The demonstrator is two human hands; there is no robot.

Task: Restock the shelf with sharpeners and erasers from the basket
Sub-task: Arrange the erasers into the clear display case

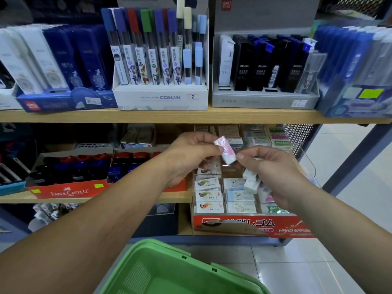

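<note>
Stationery shelves (148,115) face you. Your left hand (191,153) pinches a pink-wrapped eraser (225,152) by its top. Your right hand (273,170), thumb at its lower end, curls round several white erasers (251,180). Beneath, the red eraser box (244,227) on the lower shelf (95,198) looks mostly full, with one slot bare. What shows of the green basket (161,270) holds nothing, so restocking seems nearly done.

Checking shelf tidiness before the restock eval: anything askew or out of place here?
Mostly tidy. In the red eraser box the right column looks jumbled, packs tilted, unlike the flat fish-label rows. On the upper shelf a clear tube leans at the right end of the grey box.
</note>
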